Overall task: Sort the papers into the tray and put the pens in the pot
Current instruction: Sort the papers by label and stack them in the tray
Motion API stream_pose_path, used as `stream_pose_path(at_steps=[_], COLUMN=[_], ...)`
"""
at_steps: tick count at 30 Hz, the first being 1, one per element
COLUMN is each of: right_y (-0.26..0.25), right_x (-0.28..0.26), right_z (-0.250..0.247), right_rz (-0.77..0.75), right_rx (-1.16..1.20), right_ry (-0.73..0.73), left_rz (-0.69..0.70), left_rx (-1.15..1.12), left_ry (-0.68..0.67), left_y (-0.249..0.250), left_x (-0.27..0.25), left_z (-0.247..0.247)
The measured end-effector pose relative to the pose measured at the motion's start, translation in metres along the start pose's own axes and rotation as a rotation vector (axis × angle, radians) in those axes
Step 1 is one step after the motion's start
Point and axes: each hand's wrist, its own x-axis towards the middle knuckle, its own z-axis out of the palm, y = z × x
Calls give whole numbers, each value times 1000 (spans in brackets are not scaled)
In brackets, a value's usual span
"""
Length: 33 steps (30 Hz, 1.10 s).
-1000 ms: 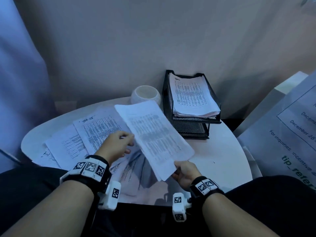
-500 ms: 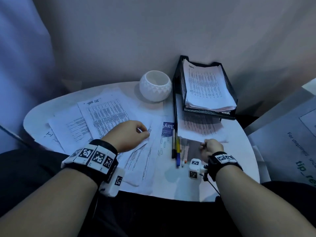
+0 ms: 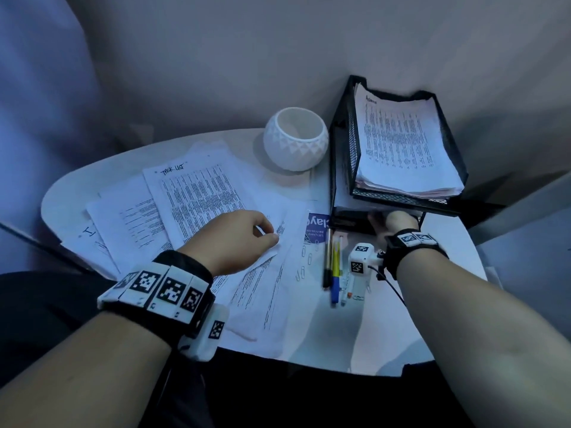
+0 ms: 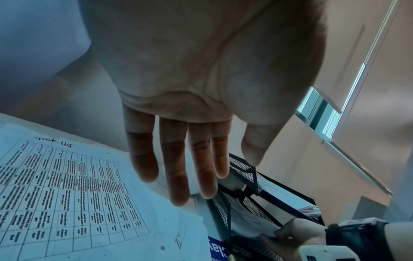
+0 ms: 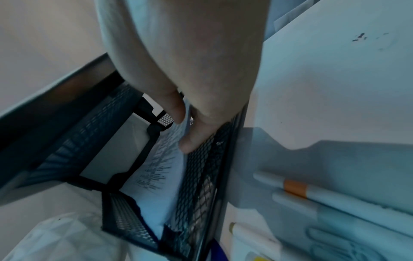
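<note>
The two-tier black wire-mesh tray (image 3: 340, 168) stands at the upper right of the head view, on the round white bench (image 3: 386, 335). Its top tier already carries a thick stack of printed sheets (image 3: 401, 143). The right hand (image 3: 392, 222) is at the mouth of the lower tier; the right wrist view shows its thumb and fingers pinching a printed sheet (image 5: 156, 167) that lies mostly inside that tier, so this sheet looks all but filed.

A good deal seems left. Loose printed papers (image 3: 191, 205), the top one headed with handwriting, are fanned across the left half of the bench. The left hand (image 3: 234, 239) is over them with fingers nearly straight and relaxed; in the head view its fingertips meet a sheet's edge, but no firm grip shows. The pens (image 3: 333, 267), a black one, a yellow-and-blue one and white ones, lie side by side at the centre right, just below the tray. The round white ceramic pot with a triangle pattern (image 3: 295, 139) stands left of the tray with no pen showing in it, so that half looks untouched.

Several paper clips (image 3: 304, 261) and a blue printed card (image 3: 318, 227) lie among the papers and pens. The right forearm lies close beside the pens.
</note>
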Motion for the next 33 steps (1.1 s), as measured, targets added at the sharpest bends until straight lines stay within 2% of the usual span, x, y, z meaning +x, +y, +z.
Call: stream_pose_path(at_steps=[1,3,5,6,7,9,14,17,19,26,30,33], right_y=[-5,-7,-7,-3,0,5,22,34,39,50,49,47], right_x=[-12,-29,-40,-48,-57,-80,-133,-151,-160,-166,-169,-176], right_z=[0,3,15,23,29,52,112,136,144,149,143,147], right_rz=[-71,-78,118,125,110,58,-319,-455,-489,-449,-423,-402], right_rx=[-40,-7,459,541,521,349,-329,-647,-726,-867,-804,-853], right_ry=[18,37,17,25,53,18,-310,-368,-343,-332,-303,-298], left_rz=[-1,-6,-6,-4,-2,2,-6,-17,-30,-41,-40,-39], left_rx=[5,5,-6,-12,-17,-31,-60,-74,-88,-89,-90,-102], left_ry=[-3,-7,-3,3,10,25,79,111,118,136,141,152], left_y=[0,1,1,1,2,1,-6,-15,-20,-27,-21,-21], left_x=[1,2,2,1,1,0,-5,-9,-9,-14,-17,-23], left_z=[0,-1,-3,-4,-6,-10,-22,-29,-31,-36,-38,-39])
